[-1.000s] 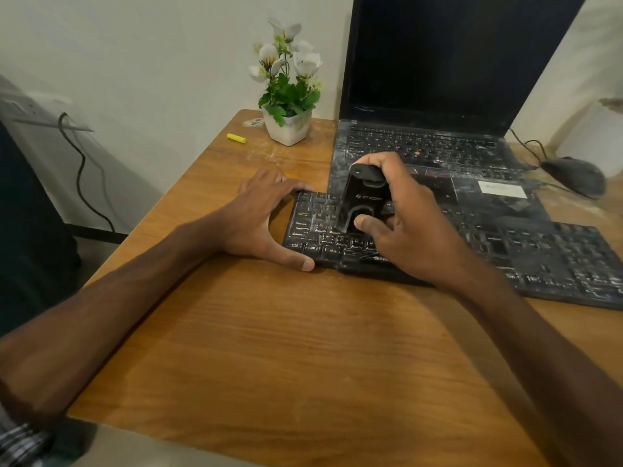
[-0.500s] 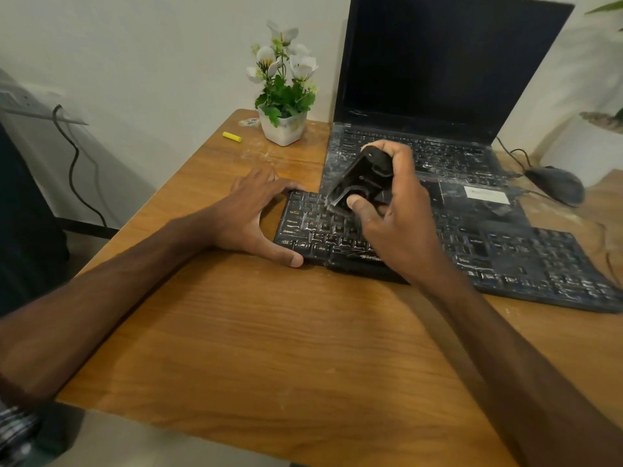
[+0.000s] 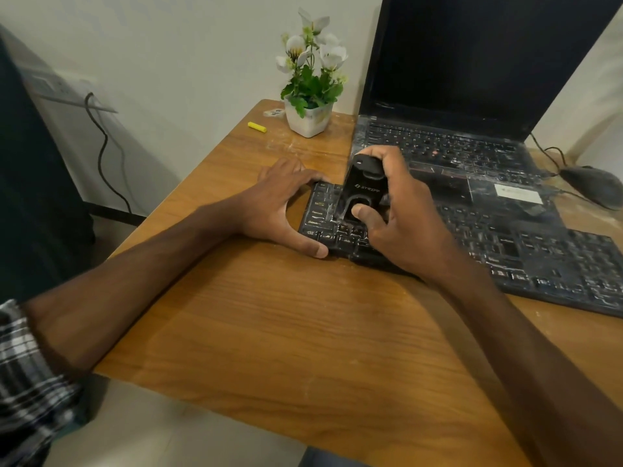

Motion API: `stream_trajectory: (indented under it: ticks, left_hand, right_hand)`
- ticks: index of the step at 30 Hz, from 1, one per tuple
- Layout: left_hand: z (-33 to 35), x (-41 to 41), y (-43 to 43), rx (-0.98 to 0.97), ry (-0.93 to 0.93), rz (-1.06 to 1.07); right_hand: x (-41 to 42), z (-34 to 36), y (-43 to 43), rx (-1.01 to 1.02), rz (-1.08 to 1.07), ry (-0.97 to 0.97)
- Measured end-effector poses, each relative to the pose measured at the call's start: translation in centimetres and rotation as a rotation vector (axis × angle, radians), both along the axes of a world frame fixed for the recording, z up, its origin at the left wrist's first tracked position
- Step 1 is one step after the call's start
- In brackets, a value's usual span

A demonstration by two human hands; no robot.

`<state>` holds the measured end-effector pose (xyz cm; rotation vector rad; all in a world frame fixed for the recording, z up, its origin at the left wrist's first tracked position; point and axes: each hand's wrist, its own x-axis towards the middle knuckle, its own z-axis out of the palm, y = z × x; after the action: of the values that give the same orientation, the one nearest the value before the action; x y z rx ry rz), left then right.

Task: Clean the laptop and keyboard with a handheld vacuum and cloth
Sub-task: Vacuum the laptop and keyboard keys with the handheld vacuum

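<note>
- Right hand (image 3: 404, 227): fingers (image 3: 362, 210) clamped round a small black plastic handheld vacuum (image 3: 362, 188), thumb on its near face. Its lower end sits on the left-end keys of the flat black dust-streaked keyboard (image 3: 505, 254), directly under the fingers.
- Left hand (image 3: 279, 203): fingers spread and fairly straight, holding nothing, thumb along the keyboard's front edge. It braces the left end against the brown wooden tabletop (image 3: 269, 315).
- Step judged: vacuuming the key rows.
- Advice: hold the nozzle low and square to the rows and travel slowly rightward, away from the left fingers, where dust looks heaviest.
- Brace firmly; a sliding keyboard would break contact.
- The open black laptop (image 3: 455, 153) beyond the fingers has a dusty deck, judged not yet done.
</note>
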<state>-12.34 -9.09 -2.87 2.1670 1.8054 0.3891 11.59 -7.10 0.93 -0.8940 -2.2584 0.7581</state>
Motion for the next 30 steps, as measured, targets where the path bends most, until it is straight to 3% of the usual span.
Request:
stream_trajectory:
  ticks: [4, 14, 23, 30]
  left_hand:
    - [0.0, -0.1, 0.0, -0.006, -0.001, -0.004]
    - [0.0, 0.0, 0.0, 0.01, -0.004, -0.001]
    - [0.2, 0.1, -0.1, 0.014, 0.002, -0.01]
    - [-0.1, -0.1, 0.0, 0.016, 0.004, -0.016]
  right_hand:
    - [0.2, 0.2, 0.3, 0.053, -0.045, 0.044]
    - [0.4, 0.6, 0.4, -0.089, 0.059, 0.059]
    - [-1.2, -0.1, 0.3, 0.073, -0.026, 0.086]
    - [1.2, 0.8, 0.9, -0.041, -0.011, 0.106]
